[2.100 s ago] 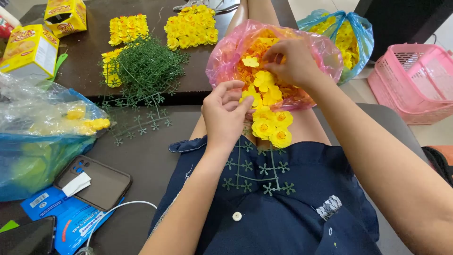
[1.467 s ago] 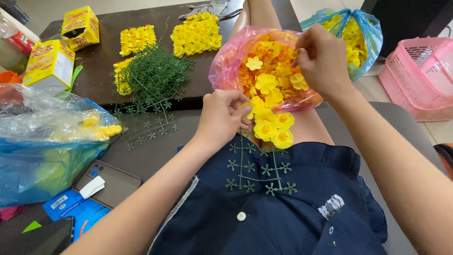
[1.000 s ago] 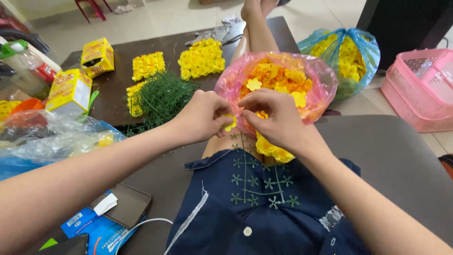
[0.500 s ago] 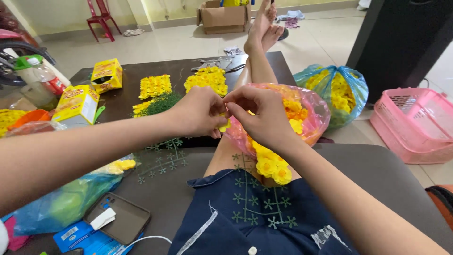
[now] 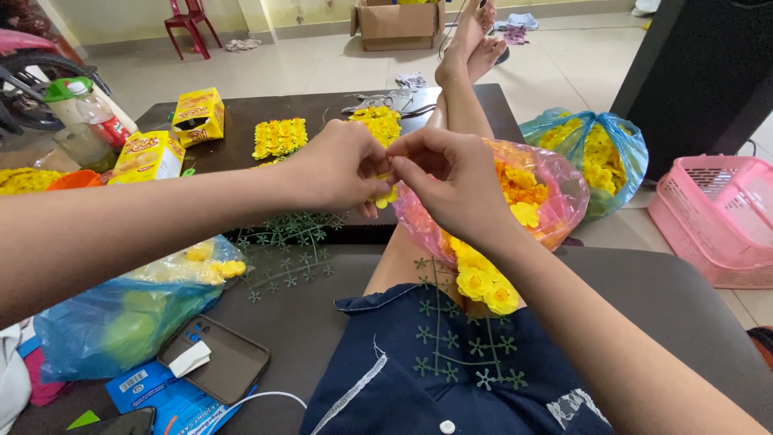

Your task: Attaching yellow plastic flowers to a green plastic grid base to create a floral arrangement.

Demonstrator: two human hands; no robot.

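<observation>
While a yellow flower (image 5: 385, 196) is pinched between both hands' closed fingers (image 5: 378, 165), it should be kept square over the green grid (image 5: 451, 338).

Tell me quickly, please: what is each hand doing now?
Left hand: fingers pinched shut on a small yellow flower.
Right hand: fingers closed, pinching at the same flower; its exact grip cannot be told.

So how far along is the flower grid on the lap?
Done: one end of the green grid carries a cluster of yellow flowers, and filled yellow panels lie on the dark table. In hand: left hand and right hand pinch a flower together. Left: most pegs on the grid are bare, and the pink bag holds more flowers.
</observation>
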